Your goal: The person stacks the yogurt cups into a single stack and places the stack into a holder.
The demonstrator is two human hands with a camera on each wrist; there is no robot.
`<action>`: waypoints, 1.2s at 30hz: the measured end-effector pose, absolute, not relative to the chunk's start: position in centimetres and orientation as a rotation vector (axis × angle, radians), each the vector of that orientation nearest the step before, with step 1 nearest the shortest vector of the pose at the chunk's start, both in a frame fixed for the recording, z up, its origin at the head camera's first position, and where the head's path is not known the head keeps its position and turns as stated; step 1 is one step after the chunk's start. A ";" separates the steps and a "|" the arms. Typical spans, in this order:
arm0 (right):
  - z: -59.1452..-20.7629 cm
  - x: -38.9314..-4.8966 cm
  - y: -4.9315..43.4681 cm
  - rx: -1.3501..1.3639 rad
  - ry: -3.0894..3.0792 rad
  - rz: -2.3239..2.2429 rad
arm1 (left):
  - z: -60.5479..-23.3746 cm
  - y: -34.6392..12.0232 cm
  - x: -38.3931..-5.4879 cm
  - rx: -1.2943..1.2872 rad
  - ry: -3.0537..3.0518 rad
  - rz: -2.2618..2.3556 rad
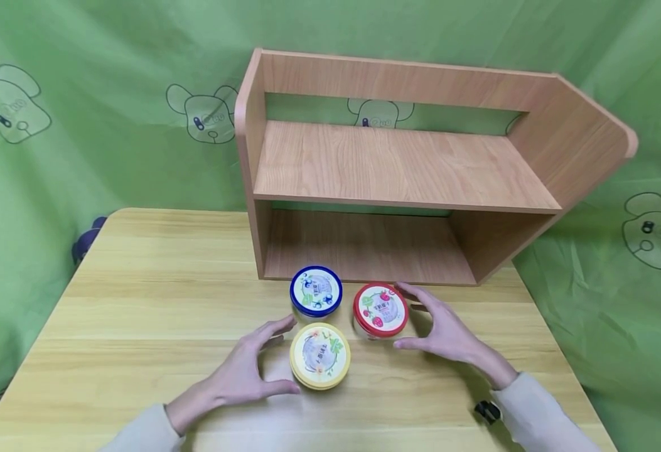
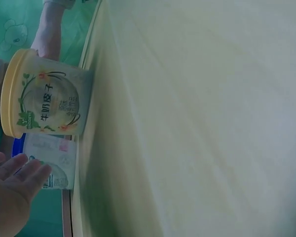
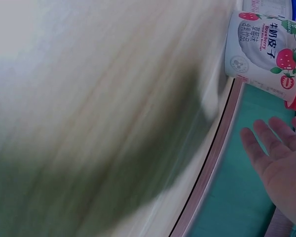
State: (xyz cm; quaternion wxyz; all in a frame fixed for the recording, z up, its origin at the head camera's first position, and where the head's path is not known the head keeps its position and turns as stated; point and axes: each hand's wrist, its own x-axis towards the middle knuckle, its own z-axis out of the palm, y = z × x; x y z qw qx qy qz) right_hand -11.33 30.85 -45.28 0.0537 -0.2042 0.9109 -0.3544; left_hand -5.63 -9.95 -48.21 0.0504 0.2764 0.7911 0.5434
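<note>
Three lidded tubs stand upright on the table in the head view: one with a blue lid (image 1: 316,290), one with a yellow lid (image 1: 320,356) in front of it, and one with a red lid (image 1: 381,309) to the right. My left hand (image 1: 245,367) curves beside the yellow-lidded tub, its thumb near the rim. In the left wrist view, its fingers (image 2: 32,175) are apart from the yellow-lidded tub (image 2: 52,96). Beside the red-lidded tub, my right hand (image 1: 443,329) spreads thumb and fingers. The right wrist view shows a gap between those fingers and the strawberry-printed tub (image 3: 264,52).
A two-level wooden shelf (image 1: 409,166) stands at the back of the wooden table (image 1: 155,301), just behind the tubs. Green patterned cloth (image 1: 110,157) hangs around the table. A small black object (image 1: 487,412) is by the right sleeve.
</note>
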 end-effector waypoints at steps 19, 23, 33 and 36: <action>-45.9 -11.7 30.3 -0.548 2.708 -1.127 | -49.1 -8.9 -5.8 0.794 2.288 1.642; -46.0 -11.7 30.2 -0.526 2.691 -1.139 | -49.1 -8.5 -5.8 0.774 2.235 1.680; -46.3 -11.8 30.3 -0.531 2.661 -1.169 | -49.3 -8.1 -5.8 0.763 2.245 1.706; -46.4 -11.8 30.4 -0.530 2.653 -1.173 | -49.3 -8.1 -5.8 0.759 2.239 1.719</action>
